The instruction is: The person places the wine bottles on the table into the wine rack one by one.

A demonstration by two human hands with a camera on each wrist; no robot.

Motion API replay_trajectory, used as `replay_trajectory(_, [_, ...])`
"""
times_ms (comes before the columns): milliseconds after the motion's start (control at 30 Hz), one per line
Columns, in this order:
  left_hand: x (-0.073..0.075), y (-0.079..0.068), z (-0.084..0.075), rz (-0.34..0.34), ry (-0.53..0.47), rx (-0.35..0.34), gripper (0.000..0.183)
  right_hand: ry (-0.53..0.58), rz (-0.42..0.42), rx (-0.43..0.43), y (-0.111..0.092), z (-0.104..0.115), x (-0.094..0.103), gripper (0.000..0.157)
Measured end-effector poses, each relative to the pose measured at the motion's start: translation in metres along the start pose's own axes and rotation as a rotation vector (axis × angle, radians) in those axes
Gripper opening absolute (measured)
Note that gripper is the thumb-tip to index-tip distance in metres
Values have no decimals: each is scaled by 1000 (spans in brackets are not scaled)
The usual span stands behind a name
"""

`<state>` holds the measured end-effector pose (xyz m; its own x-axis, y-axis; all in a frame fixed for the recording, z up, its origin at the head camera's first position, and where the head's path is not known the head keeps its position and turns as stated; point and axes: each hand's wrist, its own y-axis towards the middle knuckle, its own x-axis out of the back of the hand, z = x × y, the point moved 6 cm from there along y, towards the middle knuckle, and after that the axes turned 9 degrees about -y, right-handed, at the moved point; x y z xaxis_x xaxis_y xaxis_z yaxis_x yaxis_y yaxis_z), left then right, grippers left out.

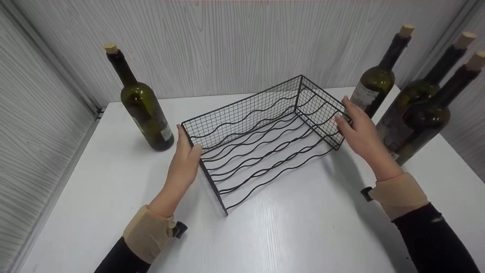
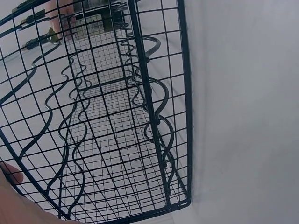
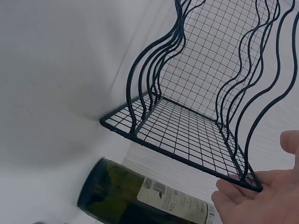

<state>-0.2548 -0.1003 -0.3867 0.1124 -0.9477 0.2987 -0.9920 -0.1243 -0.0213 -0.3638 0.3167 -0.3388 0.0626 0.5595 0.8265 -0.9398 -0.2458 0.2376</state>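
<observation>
A black wire wine rack (image 1: 246, 113), with mesh sides and wavy wire shelves, is held between both hands at an angle over the white table. My left hand (image 1: 182, 163) grips its left end, thumb on the inner side and fingers outside. At the other end, my right hand (image 1: 360, 132) holds the upper edge of the mesh panel (image 3: 182, 135); its fingers are partly hidden behind the mesh in the head view. The right wrist view shows that end raised off the table. Whether the near left corner touches the tabletop, I cannot tell.
One corked green wine bottle (image 1: 146, 113) stands left of the rack. To the right stand three more: a rear bottle (image 1: 373, 85), a middle bottle (image 1: 422, 89) and a front bottle (image 1: 426, 117), close beside my right hand. A grey wood-grain wall (image 1: 235, 41) rises behind the table (image 1: 273, 235).
</observation>
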Motion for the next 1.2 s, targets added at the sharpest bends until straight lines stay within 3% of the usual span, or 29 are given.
replay_trajectory(200, [0, 5, -1, 19, -35, -13, 84, 146, -23, -39, -6, -1, 0, 63])
replay_trajectory(567, [2, 21, -10, 46, -129, -63, 78, 238, -86, -43, -25, 0, -1, 57])
replay_trajectory(800, [4, 31, -13, 48, -144, -75, 69, 227, -119, -55, -43, 1, -2, 59])
replay_trajectory(1200, [2, 23, -17, -23, -198, 0, 64, 132, -106, 23, -47, -4, -2, 69])
